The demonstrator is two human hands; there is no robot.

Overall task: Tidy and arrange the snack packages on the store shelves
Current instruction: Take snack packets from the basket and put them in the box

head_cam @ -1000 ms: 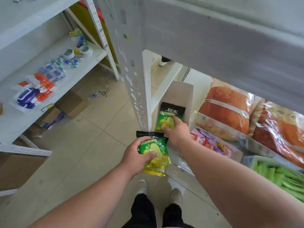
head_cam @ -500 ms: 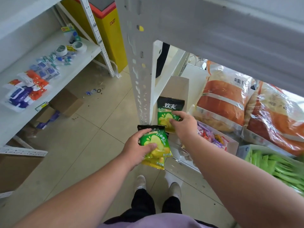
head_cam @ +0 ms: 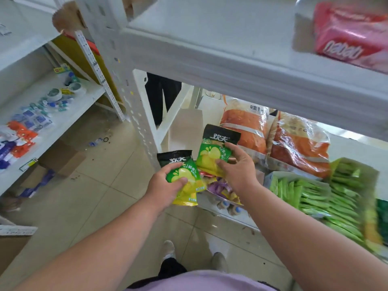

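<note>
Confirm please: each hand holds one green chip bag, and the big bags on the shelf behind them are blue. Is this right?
Not quite. The left hand and right hand each hold a green chip bag, but the head view shows the big bags are orange.

Left arm: bare forearm reaching forward from the lower left, wrist straight.
Left hand (head_cam: 162, 189): fingers and thumb curled round a green snack packet (head_cam: 182, 178), thumb on its front.
Right arm: bare forearm reaching in from the lower right.
Right hand (head_cam: 238, 168): back up, pinching a second green snack packet (head_cam: 216, 151) between thumb and fingers (head_cam: 233, 147).
Spacing: hands close, not touching.
</note>
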